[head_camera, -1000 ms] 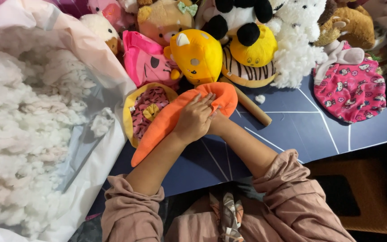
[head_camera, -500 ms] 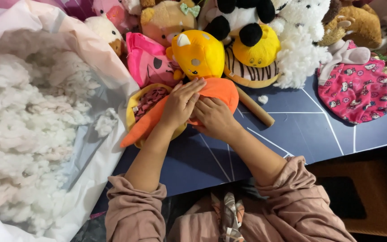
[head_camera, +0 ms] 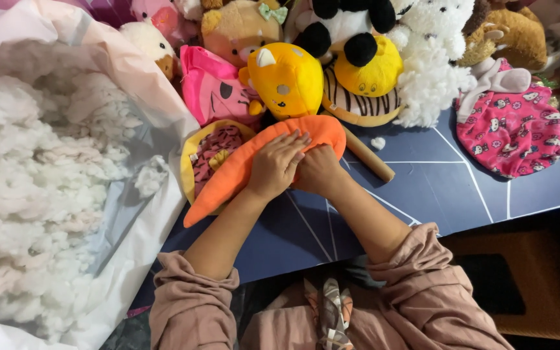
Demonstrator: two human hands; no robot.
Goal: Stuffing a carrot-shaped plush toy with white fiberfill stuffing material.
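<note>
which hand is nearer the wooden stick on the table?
Right. The right hand rests on the orange plush piece with the wooden stick just beside it, toward the person's right. The left hand lies on the plush on the far side of the right hand.

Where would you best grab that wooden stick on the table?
Probably the stick's lower right end, coming from the right. It lies flat on bare table there, while its upper end runs under the orange plush and the right hand.
</note>
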